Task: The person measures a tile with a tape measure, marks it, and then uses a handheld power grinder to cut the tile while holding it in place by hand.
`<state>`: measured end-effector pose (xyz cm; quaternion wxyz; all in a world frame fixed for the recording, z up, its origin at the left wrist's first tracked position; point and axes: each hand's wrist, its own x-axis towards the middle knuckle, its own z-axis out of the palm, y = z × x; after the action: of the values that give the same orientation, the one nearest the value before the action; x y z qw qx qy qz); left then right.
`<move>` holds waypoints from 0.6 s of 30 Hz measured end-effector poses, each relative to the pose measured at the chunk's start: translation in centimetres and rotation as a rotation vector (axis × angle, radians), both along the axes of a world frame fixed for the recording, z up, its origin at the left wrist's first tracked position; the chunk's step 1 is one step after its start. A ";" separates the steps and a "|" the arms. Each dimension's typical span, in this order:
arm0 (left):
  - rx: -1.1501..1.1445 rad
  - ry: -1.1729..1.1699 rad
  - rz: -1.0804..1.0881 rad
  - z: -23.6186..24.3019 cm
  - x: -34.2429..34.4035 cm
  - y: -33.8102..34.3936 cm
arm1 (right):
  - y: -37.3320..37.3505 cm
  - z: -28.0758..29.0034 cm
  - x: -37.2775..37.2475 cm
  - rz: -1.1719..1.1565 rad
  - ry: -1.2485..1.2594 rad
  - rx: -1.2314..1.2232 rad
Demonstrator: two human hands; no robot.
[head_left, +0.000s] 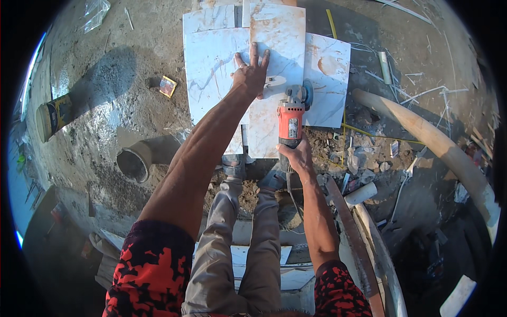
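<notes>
The left hand (251, 74) lies flat with fingers spread on the marble tile (277, 47), which runs lengthwise away from the person. Just to its right, the right hand (297, 156) is clenched around the orange angle grinder (291, 119), whose disc end points forward, beside the left hand.

Bare dirt open at left of frame, only a small tile scrap (168, 86) and pipe mouth (133, 163) there. Right side cluttered: rubble (364, 153), white pipe pieces (361, 193), big curved pipe (433, 140). Stacked marble tiles (211, 68) fill upper centre.
</notes>
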<state>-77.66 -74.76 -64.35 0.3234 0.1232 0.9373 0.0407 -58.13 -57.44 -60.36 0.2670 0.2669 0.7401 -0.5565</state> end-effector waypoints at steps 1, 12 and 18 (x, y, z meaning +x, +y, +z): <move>0.001 -0.006 0.002 0.0 0.0 0.0 | 0.2 -0.3 0.5 0.014 -0.017 0.022; 0.007 0.002 0.003 0.3 0.1 -0.1 | 0.0 -0.1 -0.1 0.024 -0.029 0.012; -0.012 0.000 -0.019 0.3 0.1 0.0 | 0.2 -0.3 1.0 -0.002 0.004 0.015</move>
<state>-77.59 -74.79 -64.03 0.3245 0.1300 0.9364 0.0320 -57.11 -57.28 -60.69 0.2627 0.2686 0.7447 -0.5517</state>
